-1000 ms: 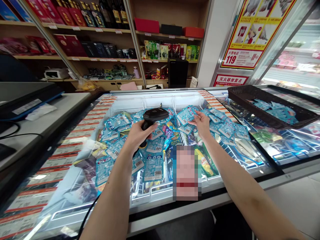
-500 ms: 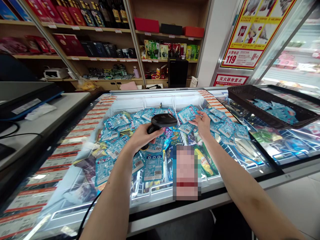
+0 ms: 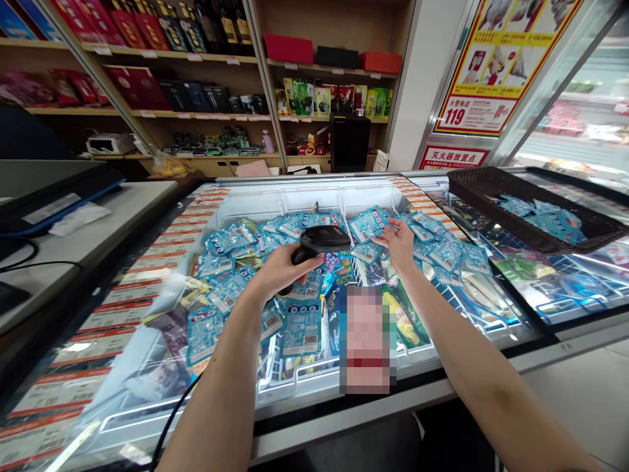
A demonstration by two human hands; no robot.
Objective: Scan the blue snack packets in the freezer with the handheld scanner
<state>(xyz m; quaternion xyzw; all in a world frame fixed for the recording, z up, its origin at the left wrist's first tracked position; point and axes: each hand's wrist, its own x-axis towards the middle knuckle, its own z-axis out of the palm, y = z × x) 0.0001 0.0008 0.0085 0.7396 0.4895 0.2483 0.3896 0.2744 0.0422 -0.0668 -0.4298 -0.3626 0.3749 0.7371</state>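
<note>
My left hand (image 3: 281,267) is closed around the handle of a black barcode scanner (image 3: 325,238). The scanner's head points right, toward a blue packet (image 3: 366,225) with a pale label. By that packet's right edge is my right hand (image 3: 400,245), its thumb and fingers pinching it. Many similar blue packets (image 3: 301,328) lie spread on the glass top of the chest freezer (image 3: 314,190), left and right of my hands, several showing barcodes. Frozen goods and white wire baskets show through the glass. The scanner's trigger side is hidden by my fingers.
A dark woven basket (image 3: 521,226) holding more blue packets stands at the right. At the left is a counter (image 3: 132,203) with a device and cables. A black cord (image 3: 174,416) runs beside my left forearm. Stocked shelves (image 3: 196,118) line the back.
The scanner and my left hand have shifted very slightly to the right and down. My right hand and the packet it pinches look unmoved.
</note>
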